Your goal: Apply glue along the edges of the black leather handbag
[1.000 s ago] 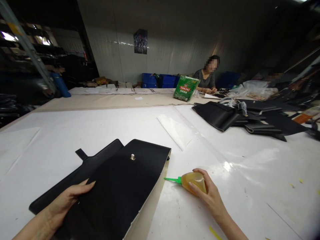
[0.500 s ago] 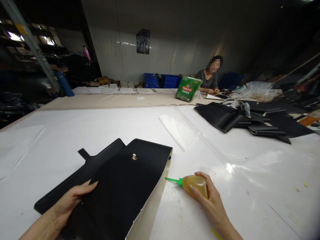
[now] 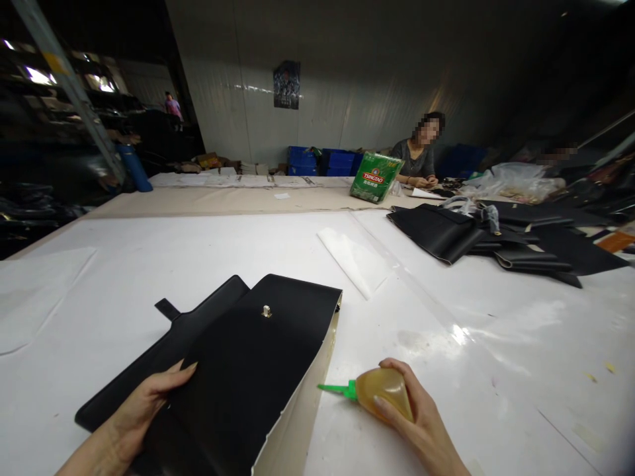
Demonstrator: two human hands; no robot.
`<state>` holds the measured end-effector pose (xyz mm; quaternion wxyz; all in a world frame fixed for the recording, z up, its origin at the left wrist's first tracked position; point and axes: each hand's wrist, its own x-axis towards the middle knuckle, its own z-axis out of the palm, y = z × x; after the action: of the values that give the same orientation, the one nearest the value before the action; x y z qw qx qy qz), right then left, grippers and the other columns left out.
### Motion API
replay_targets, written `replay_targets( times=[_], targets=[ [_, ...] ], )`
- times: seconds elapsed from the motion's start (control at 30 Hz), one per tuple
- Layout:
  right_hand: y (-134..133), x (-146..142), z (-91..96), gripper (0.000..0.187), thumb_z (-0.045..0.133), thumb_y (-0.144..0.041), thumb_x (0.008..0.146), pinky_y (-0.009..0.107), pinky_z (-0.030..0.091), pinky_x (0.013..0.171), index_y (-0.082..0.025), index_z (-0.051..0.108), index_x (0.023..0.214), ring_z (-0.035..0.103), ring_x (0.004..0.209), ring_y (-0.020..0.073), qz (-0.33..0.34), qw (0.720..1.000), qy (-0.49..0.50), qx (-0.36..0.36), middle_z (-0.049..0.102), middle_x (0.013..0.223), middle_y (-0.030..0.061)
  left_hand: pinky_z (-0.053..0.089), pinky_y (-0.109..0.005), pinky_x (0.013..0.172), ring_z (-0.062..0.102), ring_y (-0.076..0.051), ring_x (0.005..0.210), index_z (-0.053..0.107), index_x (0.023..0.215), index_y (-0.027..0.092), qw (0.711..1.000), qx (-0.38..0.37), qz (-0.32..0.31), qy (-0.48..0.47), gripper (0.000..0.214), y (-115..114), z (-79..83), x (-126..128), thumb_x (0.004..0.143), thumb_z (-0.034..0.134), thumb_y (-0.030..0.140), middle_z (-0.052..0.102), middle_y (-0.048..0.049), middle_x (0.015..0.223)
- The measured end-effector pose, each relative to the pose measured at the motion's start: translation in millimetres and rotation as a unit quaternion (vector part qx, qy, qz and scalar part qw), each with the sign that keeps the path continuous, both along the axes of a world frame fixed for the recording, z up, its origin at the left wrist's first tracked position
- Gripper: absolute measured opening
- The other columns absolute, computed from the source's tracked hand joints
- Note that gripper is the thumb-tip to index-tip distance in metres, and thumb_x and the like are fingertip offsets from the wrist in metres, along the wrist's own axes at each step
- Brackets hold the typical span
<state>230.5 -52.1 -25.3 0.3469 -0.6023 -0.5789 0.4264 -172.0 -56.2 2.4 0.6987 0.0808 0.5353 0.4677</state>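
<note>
A black leather bag piece lies on the white tabletop in front of me, a small gold turn-lock near its upper end. Its flap with a short tab spreads out to the left. My left hand grips the piece at its left side, thumb on top and fingers hidden beneath. In my right hand is a squeeze bottle of amber liquid, probably glue, gripped round its body. The bottle's green nozzle points left, its tip at the pale open edge of the bag piece; whether it touches I cannot tell.
Folded white sheet lies beyond the bag. Black leather pieces are piled at the right. A green Tsingtao carton stands toward the back, near a seated person at the far side. Blue crates line the wall.
My right hand has brought the bottle toward me and slightly left, so the nozzle tip sits lower along the pale edge. My left hand keeps its hold on the bag piece.
</note>
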Motion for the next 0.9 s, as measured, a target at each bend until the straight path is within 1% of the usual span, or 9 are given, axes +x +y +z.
replay_targets(
  times=[0.13, 0.23, 0.33, 0.4, 0.53, 0.6, 0.67, 0.8, 0.9],
  targets=[
    [-11.7, -5.9, 1.7, 0.044, 0.063, -0.05, 0.077, 0.031, 0.048, 0.081, -0.03, 0.048, 0.112, 0.059, 0.096, 0.0255, 0.066, 0.997, 0.021, -0.026, 0.057, 0.112, 0.002, 0.059, -0.045, 0.077, 0.069, -0.035, 0.083, 0.034, 0.135, 0.006, 1.0, 0.016, -0.024, 0.003, 0.074, -0.3, 2.3, 2.6, 0.071, 0.07, 0.002, 0.074, -0.0143, 0.081],
    [1.4, -1.0, -0.4, 0.044, 0.06, -0.051, 0.079, 0.033, 0.047, 0.08, -0.03, 0.045, 0.115, 0.06, 0.093, 0.0252, 0.016, 1.0, -0.006, -0.004, 0.058, 0.109, 0.0028, 0.058, -0.046, 0.079, 0.068, -0.036, 0.086, 0.031, 0.137, 0.007, 0.999, 0.021, -0.029, -0.002, 0.076, -1.1, 1.6, 3.1, 0.072, 0.069, 0.003, 0.074, -0.0138, 0.081],
    [19.4, 5.6, -1.8, 0.044, 0.059, -0.051, 0.08, 0.033, 0.046, 0.08, -0.03, 0.044, 0.116, 0.058, 0.098, 0.0262, -0.048, 0.997, -0.043, 0.031, 0.057, 0.113, 0.0032, 0.057, -0.047, 0.082, 0.067, -0.037, 0.09, 0.028, 0.139, 0.008, 0.999, 0.023, -0.022, -0.008, 0.079, -1.8, -2.8, 0.4, 0.072, 0.07, 0.004, 0.074, -0.0138, 0.085],
    [21.9, 6.0, -1.4, 0.044, 0.059, -0.051, 0.08, 0.033, 0.047, 0.081, -0.03, 0.045, 0.116, 0.058, 0.098, 0.0256, -0.056, 0.996, -0.048, 0.04, 0.056, 0.115, 0.0029, 0.057, -0.048, 0.082, 0.067, -0.037, 0.09, 0.025, 0.14, 0.008, 0.999, 0.028, -0.022, -0.014, 0.081, -1.9, -5.9, -1.4, 0.073, 0.069, 0.005, 0.074, -0.014, 0.087],
    [2.4, -2.8, 0.5, 0.046, 0.062, -0.051, 0.076, 0.03, 0.048, 0.074, -0.028, 0.048, 0.113, 0.061, 0.086, 0.0233, 0.034, 0.999, 0.019, -0.003, 0.059, 0.105, 0.0017, 0.057, -0.047, 0.08, 0.067, -0.035, 0.091, 0.026, 0.14, 0.007, 0.999, 0.038, -0.026, -0.026, 0.075, -1.0, -6.6, -0.1, 0.076, 0.065, 0.003, 0.075, -0.0119, 0.085],
    [-4.8, -6.3, 1.3, 0.046, 0.064, -0.051, 0.075, 0.03, 0.048, 0.073, -0.028, 0.049, 0.111, 0.062, 0.083, 0.0231, 0.053, 0.997, 0.045, -0.018, 0.06, 0.1, 0.001, 0.057, -0.047, 0.081, 0.066, -0.035, 0.094, 0.029, 0.139, 0.008, 0.998, 0.037, -0.032, -0.035, 0.071, 0.0, -4.7, 2.2, 0.077, 0.063, 0.001, 0.075, -0.0109, 0.085],
    [-1.1, -5.8, 2.1, 0.045, 0.063, -0.051, 0.075, 0.031, 0.048, 0.073, -0.028, 0.048, 0.112, 0.061, 0.082, 0.0229, 0.027, 0.999, 0.034, -0.01, 0.06, 0.099, 0.001, 0.056, -0.047, 0.082, 0.065, -0.035, 0.096, 0.031, 0.138, 0.01, 0.998, 0.028, -0.035, -0.043, 0.069, 1.2, -3.2, 3.9, 0.077, 0.063, 0.001, 0.075, -0.0103, 0.086],
    [26.3, 3.6, 3.9, 0.043, 0.06, -0.051, 0.078, 0.032, 0.048, 0.076, -0.029, 0.047, 0.113, 0.06, 0.09, 0.0238, -0.057, 0.997, -0.042, 0.033, 0.059, 0.108, 0.0023, 0.056, -0.05, 0.082, 0.065, -0.036, 0.096, 0.036, 0.136, 0.013, 0.999, 0.012, -0.022, -0.043, 0.067, 2.7, -3.2, 4.3, 0.077, 0.065, 0.003, 0.075, -0.0113, 0.087],
    [32.5, 6.8, 4.8, 0.043, 0.06, -0.052, 0.079, 0.033, 0.048, 0.077, -0.029, 0.047, 0.114, 0.06, 0.091, 0.024, -0.057, 0.996, -0.053, 0.041, 0.059, 0.11, 0.0026, 0.057, -0.049, 0.079, 0.067, -0.036, 0.09, 0.041, 0.132, 0.012, 0.999, 0.012, -0.012, -0.03, 0.064, 2.9, -4.4, 3.1, 0.075, 0.068, 0.004, 0.074, -0.0131, 0.088]
  ],
)
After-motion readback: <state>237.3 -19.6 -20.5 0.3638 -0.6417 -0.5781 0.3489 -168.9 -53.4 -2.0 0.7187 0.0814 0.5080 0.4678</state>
